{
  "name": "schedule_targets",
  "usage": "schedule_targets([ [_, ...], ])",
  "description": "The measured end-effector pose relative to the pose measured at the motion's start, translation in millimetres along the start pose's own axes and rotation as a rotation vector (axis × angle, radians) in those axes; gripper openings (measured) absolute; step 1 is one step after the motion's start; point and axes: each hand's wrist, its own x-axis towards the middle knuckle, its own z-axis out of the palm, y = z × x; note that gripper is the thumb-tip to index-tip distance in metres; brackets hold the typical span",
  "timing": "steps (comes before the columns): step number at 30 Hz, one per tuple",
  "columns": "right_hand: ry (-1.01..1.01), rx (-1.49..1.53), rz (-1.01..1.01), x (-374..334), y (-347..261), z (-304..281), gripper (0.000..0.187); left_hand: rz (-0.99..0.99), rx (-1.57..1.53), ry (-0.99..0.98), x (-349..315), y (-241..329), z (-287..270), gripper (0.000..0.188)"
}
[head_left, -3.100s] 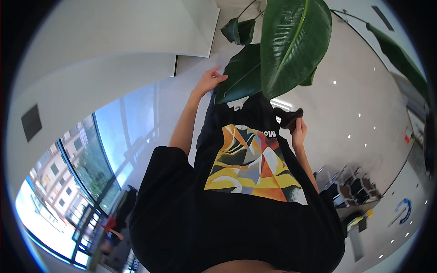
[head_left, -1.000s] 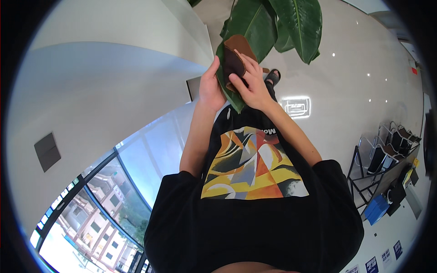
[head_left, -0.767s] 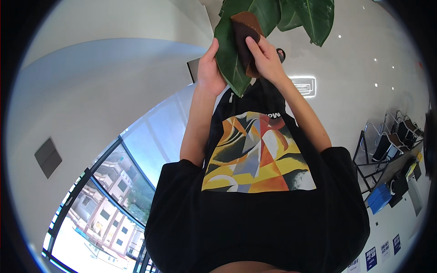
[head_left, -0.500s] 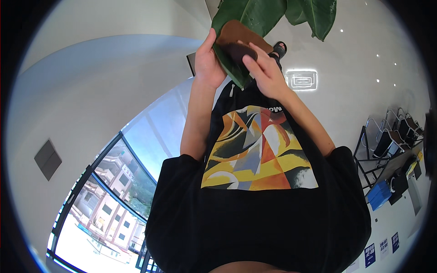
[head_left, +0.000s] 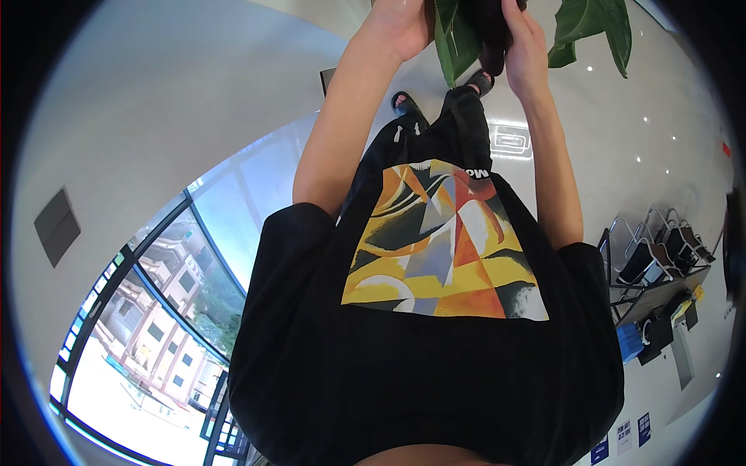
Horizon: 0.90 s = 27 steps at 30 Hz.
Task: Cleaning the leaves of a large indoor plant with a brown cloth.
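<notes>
a polished pale floor point(head_left: 660, 147) extends on the right; a tall glass window point(head_left: 155, 311) stands on the left. a black t-shirt point(head_left: 435, 373) takes up the middle of the view, with black trousers point(head_left: 468, 128) beyond it. a long green leaf point(head_left: 460, 50) hangs tip-down between the two hands, cut off by the upper edge; a separate leaf cluster point(head_left: 587, 27) hangs to the right of the right hand. the left hand point(head_left: 400, 27) is at the leaf's left edge; its fingers pass out of view, so their state cannot be told. the right hand point(head_left: 528, 50) grips a dark brown cloth point(head_left: 492, 39) just beside the leaf, thumb clamped on it, other fingers mostly hidden.

the left hand should support the blade from behind. the cloth is best kept flat, with light, even strokes along the midrib; pinching or tugging is likely to crease or tear the blade.
</notes>
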Motion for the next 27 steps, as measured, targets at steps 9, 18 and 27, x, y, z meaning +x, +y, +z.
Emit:
schedule_targets([
  [9, -0.284, -0.517, -0.227, -98.1, 26.0, 28.1, 0.043, -0.211, 0.115, 0.329, -35.9, -11.9, 4.1, 0.034],
  [18, -0.04, -0.388, -0.15, -27.3, 54.0, 12.8, 0.045, -0.013, 0.032, 0.242, -46.4, -41.7, 10.5, 0.041],
  [27, -0.128, -0.47, -0.286, -24.0, 27.7, 34.8, 0.041, 0.04, 0.082, 0.213, -46.0, -44.9, -8.6, 0.061],
])
